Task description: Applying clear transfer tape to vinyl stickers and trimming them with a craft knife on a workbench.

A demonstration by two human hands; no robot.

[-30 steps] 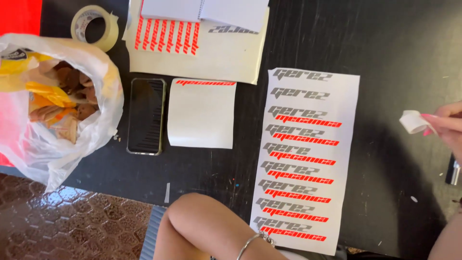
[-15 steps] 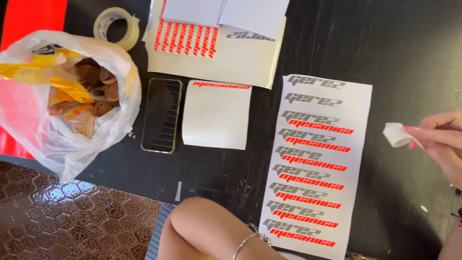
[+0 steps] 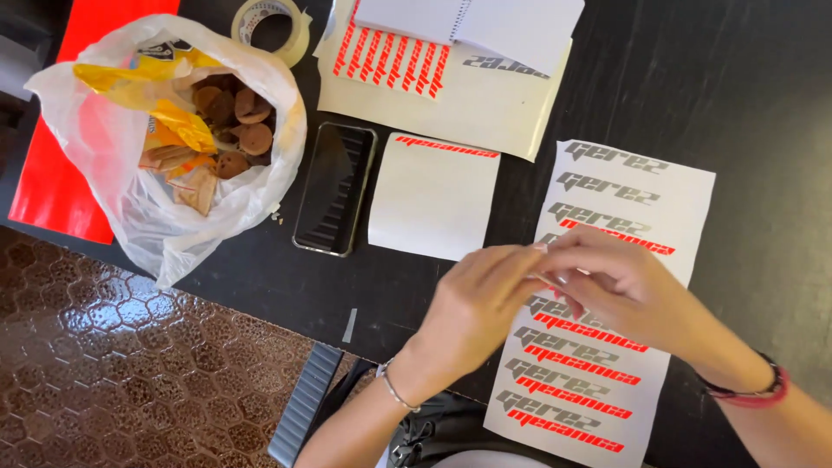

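Observation:
My left hand (image 3: 475, 305) and my right hand (image 3: 617, 286) meet fingertip to fingertip above a long white sticker sheet (image 3: 685, 208) printed with grey and orange-red lettering. Their fingers are pinched together at one spot. A sliver of a white paper scrap (image 3: 562, 278) shows under the right fingers; the rest is hidden. My left wrist wears a thin silver bracelet (image 3: 394, 392), and my right wrist a red and black band (image 3: 754, 392). Both hands cover the middle of the sheet.
On the black table (image 3: 745, 78) lie a small white sheet with one orange strip (image 3: 433, 208), a dark phone (image 3: 334, 187), a plastic bag of biscuits (image 3: 173, 139), a tape roll (image 3: 270, 22), a larger sticker sheet (image 3: 485, 104) under a notebook (image 3: 472, 22), and a red sheet (image 3: 61, 182). Brown tiled floor (image 3: 113, 364) lies below the table edge.
My right hand came in from the right edge with the white scrap to the middle of the sheet. My left arm rose from my lap and met it. The view shifted slightly.

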